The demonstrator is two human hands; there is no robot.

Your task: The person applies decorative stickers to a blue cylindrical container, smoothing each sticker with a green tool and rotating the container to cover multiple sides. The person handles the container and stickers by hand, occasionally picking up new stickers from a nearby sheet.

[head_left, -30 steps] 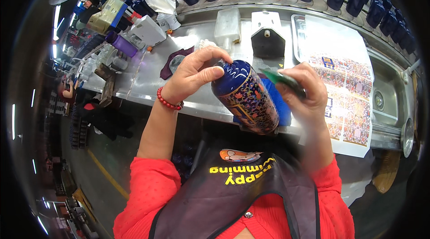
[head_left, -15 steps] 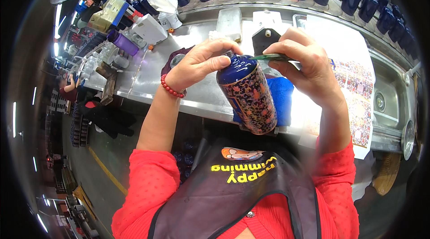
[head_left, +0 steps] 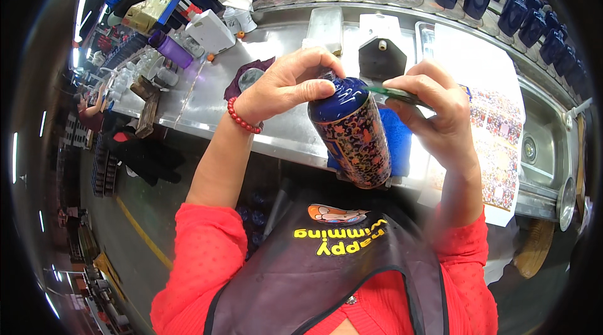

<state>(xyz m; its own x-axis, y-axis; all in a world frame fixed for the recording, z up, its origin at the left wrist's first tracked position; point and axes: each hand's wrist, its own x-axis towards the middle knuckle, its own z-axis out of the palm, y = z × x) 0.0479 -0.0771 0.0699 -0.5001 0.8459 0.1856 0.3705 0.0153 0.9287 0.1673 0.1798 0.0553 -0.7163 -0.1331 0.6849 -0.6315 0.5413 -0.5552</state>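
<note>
Metal bench (head_left: 195, 102), printed sheet (head_left: 496, 140) on its right. Patterned blue bottle (head_left: 355, 137) sits tilted at the bench's near edge, overlapping blue cloth (head_left: 397, 137). Left hand (head_left: 286, 87) closed round bottle neck; right hand (head_left: 440, 102) pinches thin green tool (head_left: 402, 94), tip at bottle shoulder, contact unclear. Red bracelet (head_left: 237, 118) on left wrist.

Bare counter (head_left: 200, 101) left of purple cloth (head_left: 233, 88), centre blocked — patterned bottle (head_left: 353, 140), black stand (head_left: 383, 60) beyond
</note>
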